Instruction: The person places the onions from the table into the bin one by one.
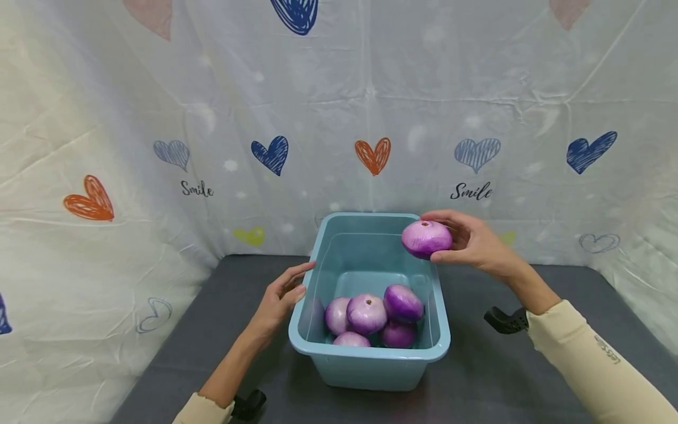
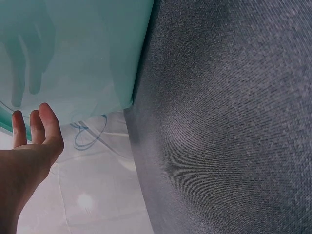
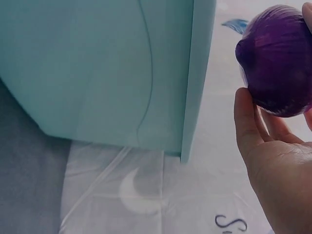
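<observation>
Inspection finds our right hand [image 1: 471, 241] with fingers and thumb curled round a purple onion [image 1: 426, 238], holding it in the air above the far right corner of the light blue bin [image 1: 371, 368], which stands on the dark grey table [image 1: 529, 377]. Our left hand [image 1: 281, 297] rests against the outside of the bin's left wall, near the rim, fingers straight, close together and gripping nothing. We count five more purple onions [image 1: 371, 321] piled at the near end of the bin floor, touching one another.
</observation>
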`<move>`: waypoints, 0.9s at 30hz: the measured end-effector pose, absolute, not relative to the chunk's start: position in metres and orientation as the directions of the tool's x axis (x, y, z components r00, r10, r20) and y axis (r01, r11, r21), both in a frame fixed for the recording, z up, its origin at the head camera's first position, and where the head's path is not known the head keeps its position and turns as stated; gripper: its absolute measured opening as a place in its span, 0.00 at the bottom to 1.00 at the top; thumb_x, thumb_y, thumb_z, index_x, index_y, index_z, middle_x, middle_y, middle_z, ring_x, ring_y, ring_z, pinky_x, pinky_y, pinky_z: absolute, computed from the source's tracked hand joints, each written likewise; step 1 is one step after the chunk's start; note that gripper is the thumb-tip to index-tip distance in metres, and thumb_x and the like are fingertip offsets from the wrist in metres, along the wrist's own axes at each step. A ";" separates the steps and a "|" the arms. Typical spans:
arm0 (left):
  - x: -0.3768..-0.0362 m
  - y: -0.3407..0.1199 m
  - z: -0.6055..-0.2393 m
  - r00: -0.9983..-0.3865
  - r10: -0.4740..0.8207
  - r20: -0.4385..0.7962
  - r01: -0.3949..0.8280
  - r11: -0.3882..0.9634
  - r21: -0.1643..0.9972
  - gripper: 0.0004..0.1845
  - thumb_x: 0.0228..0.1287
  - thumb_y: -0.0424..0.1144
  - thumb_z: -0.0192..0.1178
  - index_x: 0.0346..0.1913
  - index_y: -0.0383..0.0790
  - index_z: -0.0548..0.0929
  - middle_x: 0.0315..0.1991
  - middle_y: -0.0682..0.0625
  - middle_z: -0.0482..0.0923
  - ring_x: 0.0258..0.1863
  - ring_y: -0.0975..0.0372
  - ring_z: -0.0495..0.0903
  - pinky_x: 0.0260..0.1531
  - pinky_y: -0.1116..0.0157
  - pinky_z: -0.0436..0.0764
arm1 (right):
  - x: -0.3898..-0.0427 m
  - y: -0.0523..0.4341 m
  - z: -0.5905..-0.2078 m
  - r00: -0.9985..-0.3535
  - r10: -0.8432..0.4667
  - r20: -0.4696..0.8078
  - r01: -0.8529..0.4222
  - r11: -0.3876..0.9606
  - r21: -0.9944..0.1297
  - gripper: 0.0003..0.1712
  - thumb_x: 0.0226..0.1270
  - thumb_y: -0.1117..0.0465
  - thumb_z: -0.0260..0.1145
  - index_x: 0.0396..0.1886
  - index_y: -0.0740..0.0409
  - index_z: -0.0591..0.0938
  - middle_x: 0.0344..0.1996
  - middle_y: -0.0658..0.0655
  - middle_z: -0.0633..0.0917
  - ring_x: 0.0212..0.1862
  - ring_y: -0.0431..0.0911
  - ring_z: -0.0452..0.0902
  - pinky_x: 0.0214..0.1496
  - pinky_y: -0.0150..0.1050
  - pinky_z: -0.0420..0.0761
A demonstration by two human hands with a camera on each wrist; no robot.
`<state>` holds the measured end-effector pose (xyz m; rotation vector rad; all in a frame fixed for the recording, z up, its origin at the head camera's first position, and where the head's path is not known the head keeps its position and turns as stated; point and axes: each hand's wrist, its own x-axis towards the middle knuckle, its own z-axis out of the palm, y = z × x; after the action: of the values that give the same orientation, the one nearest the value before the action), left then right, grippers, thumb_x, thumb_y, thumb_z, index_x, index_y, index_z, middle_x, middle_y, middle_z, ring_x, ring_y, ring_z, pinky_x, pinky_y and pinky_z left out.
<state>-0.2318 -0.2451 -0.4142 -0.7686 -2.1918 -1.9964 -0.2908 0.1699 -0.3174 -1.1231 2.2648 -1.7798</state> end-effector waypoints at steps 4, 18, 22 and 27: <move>-0.231 -0.246 -0.415 -0.871 0.309 0.383 0.411 0.029 0.911 0.25 0.78 0.37 0.50 0.74 0.39 0.70 0.66 0.35 0.71 0.60 0.51 0.76 0.47 0.57 0.82 | -0.299 0.161 -0.316 -0.720 -0.589 0.367 -0.494 0.062 -0.867 0.40 0.60 0.71 0.76 0.71 0.60 0.72 0.64 0.60 0.75 0.62 0.56 0.74 0.58 0.45 0.78; -0.232 -0.246 -0.415 -0.874 0.300 0.382 0.412 0.042 0.910 0.26 0.78 0.38 0.50 0.75 0.41 0.69 0.68 0.37 0.70 0.61 0.51 0.75 0.49 0.56 0.81 | -0.331 0.152 -0.318 -0.733 -0.597 0.327 -0.474 0.102 -0.875 0.40 0.60 0.70 0.76 0.71 0.65 0.71 0.63 0.62 0.76 0.60 0.57 0.75 0.56 0.44 0.79; -0.232 -0.248 -0.414 -0.877 0.291 0.381 0.411 0.048 0.910 0.26 0.77 0.38 0.50 0.75 0.41 0.69 0.69 0.38 0.69 0.62 0.52 0.75 0.50 0.56 0.81 | -0.336 0.148 -0.316 -0.731 -0.601 0.324 -0.478 0.111 -0.871 0.41 0.60 0.69 0.77 0.72 0.66 0.70 0.62 0.61 0.76 0.59 0.57 0.75 0.55 0.44 0.80; -0.231 -0.249 -0.416 -0.871 0.305 0.384 0.415 0.041 0.909 0.26 0.78 0.37 0.49 0.75 0.40 0.69 0.66 0.35 0.71 0.61 0.52 0.76 0.49 0.56 0.81 | -0.338 0.147 -0.317 -0.727 -0.607 0.322 -0.486 0.123 -0.865 0.40 0.61 0.69 0.76 0.71 0.63 0.71 0.63 0.62 0.75 0.60 0.57 0.75 0.56 0.45 0.80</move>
<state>-0.2308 -0.2491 -0.4162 -0.7652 -2.2034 -1.9756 -0.3378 0.1468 -0.3172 -1.1098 2.2702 -1.6765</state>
